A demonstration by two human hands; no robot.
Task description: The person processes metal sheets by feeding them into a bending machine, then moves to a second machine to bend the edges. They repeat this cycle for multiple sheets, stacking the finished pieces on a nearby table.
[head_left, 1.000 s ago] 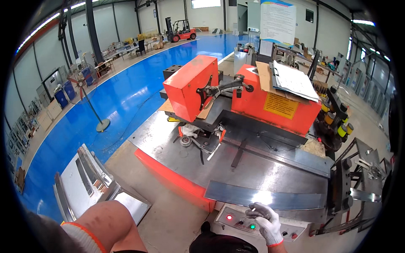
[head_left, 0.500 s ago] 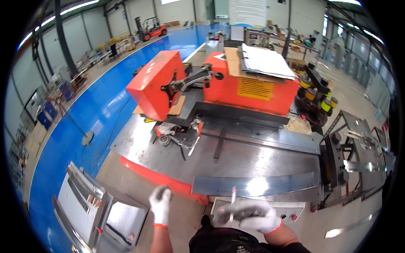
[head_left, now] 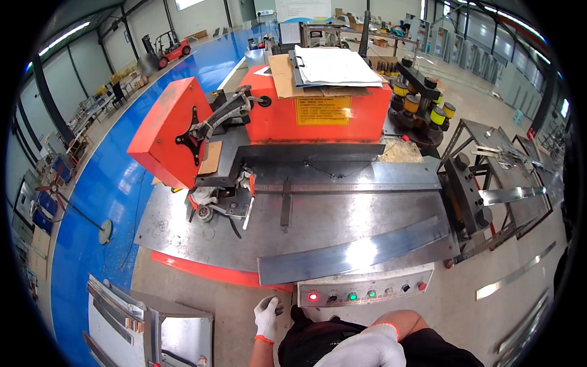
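A bare metal strip is seen lying along the front edge of the tabletop, above the control panel. It is judged to be fairly light for its length, springy along its span, slick-faced and possibly sharp-edged, so it would best be taken by its long edges near the middle. The gloved left hand is held half-curled below the strip's left end, apart from it, with nothing seen in it. The gloved right hand is cut off by the lower edge, so its opening and any hold cannot be told.
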